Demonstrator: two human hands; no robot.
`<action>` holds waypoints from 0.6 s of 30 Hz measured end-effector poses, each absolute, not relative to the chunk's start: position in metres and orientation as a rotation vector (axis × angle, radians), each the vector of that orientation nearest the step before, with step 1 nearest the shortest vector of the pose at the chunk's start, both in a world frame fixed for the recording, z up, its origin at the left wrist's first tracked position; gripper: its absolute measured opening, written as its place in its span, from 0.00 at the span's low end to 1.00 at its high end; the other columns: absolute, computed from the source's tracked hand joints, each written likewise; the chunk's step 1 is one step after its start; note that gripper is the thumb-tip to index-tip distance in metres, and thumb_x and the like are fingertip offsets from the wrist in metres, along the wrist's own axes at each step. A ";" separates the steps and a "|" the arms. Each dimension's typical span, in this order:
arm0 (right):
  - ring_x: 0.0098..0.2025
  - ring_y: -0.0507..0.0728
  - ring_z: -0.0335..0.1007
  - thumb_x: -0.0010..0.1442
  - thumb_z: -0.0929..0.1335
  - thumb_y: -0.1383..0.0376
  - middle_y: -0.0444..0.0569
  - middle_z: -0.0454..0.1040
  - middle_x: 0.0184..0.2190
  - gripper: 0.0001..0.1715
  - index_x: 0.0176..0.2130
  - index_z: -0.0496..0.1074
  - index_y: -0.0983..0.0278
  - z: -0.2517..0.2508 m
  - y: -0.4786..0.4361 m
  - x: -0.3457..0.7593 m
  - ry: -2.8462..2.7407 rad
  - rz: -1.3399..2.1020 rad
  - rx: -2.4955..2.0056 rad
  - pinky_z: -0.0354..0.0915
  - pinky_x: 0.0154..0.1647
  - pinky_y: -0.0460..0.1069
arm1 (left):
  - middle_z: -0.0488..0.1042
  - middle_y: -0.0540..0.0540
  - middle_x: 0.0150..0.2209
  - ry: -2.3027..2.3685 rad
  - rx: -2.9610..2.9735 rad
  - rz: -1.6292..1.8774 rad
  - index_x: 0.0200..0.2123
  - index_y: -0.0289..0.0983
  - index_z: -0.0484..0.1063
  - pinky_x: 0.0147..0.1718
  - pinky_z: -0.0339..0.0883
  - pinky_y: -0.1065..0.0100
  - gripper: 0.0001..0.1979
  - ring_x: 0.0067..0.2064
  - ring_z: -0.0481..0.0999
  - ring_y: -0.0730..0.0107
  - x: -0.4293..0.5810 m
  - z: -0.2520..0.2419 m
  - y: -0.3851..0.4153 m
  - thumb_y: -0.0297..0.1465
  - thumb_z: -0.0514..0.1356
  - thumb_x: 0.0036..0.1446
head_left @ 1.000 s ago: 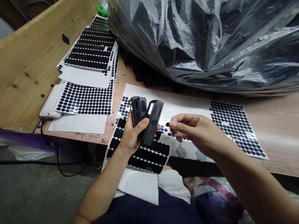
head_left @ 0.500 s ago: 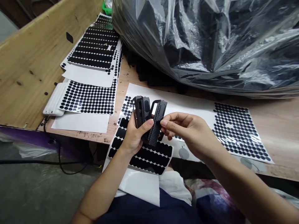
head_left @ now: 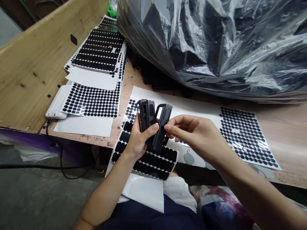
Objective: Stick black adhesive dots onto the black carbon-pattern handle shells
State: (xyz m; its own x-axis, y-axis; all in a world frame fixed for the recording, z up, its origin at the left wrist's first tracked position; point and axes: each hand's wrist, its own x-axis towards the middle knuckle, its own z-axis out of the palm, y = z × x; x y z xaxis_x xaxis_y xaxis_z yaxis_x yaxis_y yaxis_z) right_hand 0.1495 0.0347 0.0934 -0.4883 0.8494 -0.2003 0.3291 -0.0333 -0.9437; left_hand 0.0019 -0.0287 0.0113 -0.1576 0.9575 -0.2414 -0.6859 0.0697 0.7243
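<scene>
My left hand (head_left: 140, 139) is closed around black casings with a carbon-fibre pattern, fanned apart at the top. One is the left casing (head_left: 146, 111), which has an open slot. Beside it, the right casing (head_left: 161, 127) has a smooth dark oval near its top and a loop along its left side. My left thumb lies across the lower part of the casings. My right hand (head_left: 192, 131) pinches the right casing's right edge, its thumb and forefinger together; whether a small piece is between them is hidden. Under the hands lies a sheet of black stickers (head_left: 155, 163), hanging over the table edge.
A large clear plastic bag of dark items (head_left: 211, 48) fills the back right. More sheets of black round stickers (head_left: 93, 99) are stacked at the left, and another dotted sheet (head_left: 247, 137) lies at the right. A white power bank (head_left: 57, 103) with a cable sits by the wooden board (head_left: 43, 64).
Hands and casings hold nearly the same pose. The whole view has shifted very slightly, and the right fingers remain at the right casing's edge.
</scene>
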 end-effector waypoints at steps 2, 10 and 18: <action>0.26 0.55 0.72 0.49 0.80 0.46 0.48 0.78 0.24 0.24 0.29 0.78 0.63 0.095 0.034 0.150 -1.851 1.478 -1.248 0.69 0.27 0.49 | 0.80 0.45 0.46 0.877 0.405 1.504 0.55 0.42 0.68 0.37 0.81 0.63 0.35 0.41 0.84 0.60 0.002 0.012 -0.029 0.43 0.78 0.48; 0.28 0.55 0.73 0.58 0.74 0.50 0.48 0.77 0.29 0.17 0.31 0.73 0.60 0.090 0.035 0.150 -2.048 1.141 -1.219 0.69 0.26 0.49 | 0.80 0.48 0.43 0.876 0.405 1.522 0.53 0.40 0.68 0.36 0.80 0.66 0.33 0.36 0.83 0.66 0.003 0.014 -0.027 0.40 0.77 0.49; 0.37 0.61 0.78 0.66 0.70 0.55 0.53 0.82 0.38 0.12 0.40 0.80 0.61 0.044 0.041 0.184 -2.297 0.909 -1.242 0.72 0.32 0.53 | 0.80 0.46 0.39 0.822 0.446 1.470 0.52 0.38 0.65 0.36 0.80 0.64 0.30 0.35 0.85 0.61 0.002 0.018 -0.026 0.43 0.74 0.52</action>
